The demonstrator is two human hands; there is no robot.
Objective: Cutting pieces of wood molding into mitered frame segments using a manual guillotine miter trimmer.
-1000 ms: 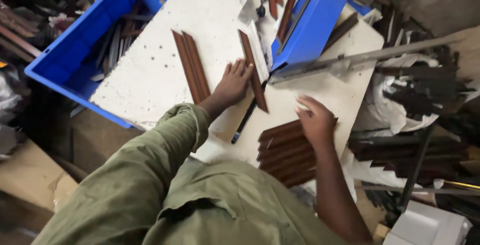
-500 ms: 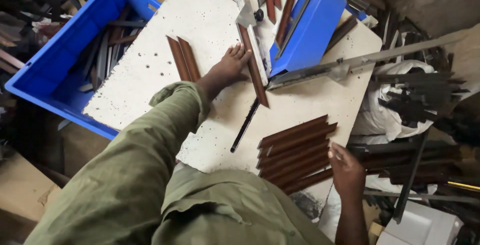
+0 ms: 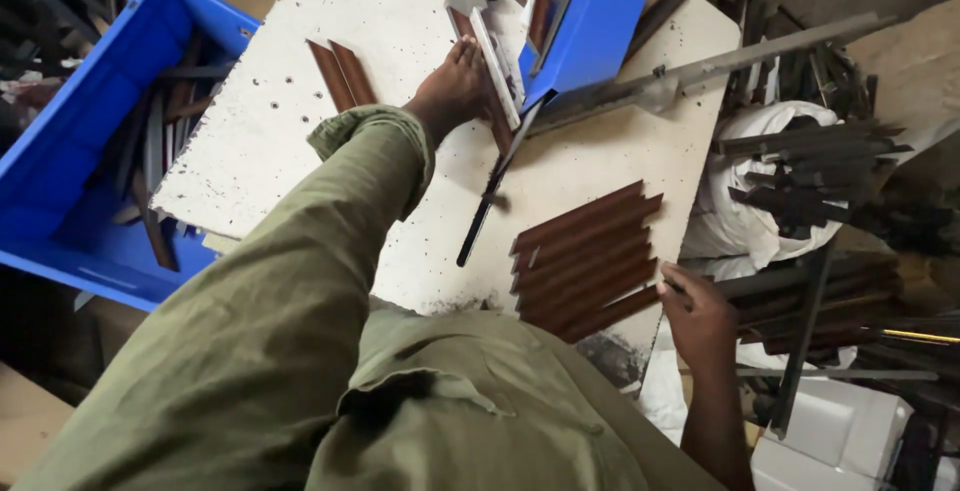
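My left hand point(image 3: 455, 86) reaches across the white table point(image 3: 260, 141) and presses on a long brown strip point(image 3: 463, 24), which lies against a white guide beside the blue machine point(image 3: 600, 11). My right hand point(image 3: 700, 316) is at the table's near right edge. Its curled fingers touch the end of the lowest piece in a stack of brown strips point(image 3: 585, 251); whether they grip it is hidden. A thin black rod point(image 3: 485, 206) lies between the two hands.
Two more brown strips point(image 3: 340, 73) lie left of my left arm. A blue crate point(image 3: 90, 151) with scrap pieces stands at the left. A long grey metal bar point(image 3: 700, 69) crosses the table's far right. A white sack point(image 3: 740, 211) and dark metal pieces crowd the right side.
My left hand has slid the brown strip farther up towards the blue machine. My right hand has moved from the stack's top down to its near right end.
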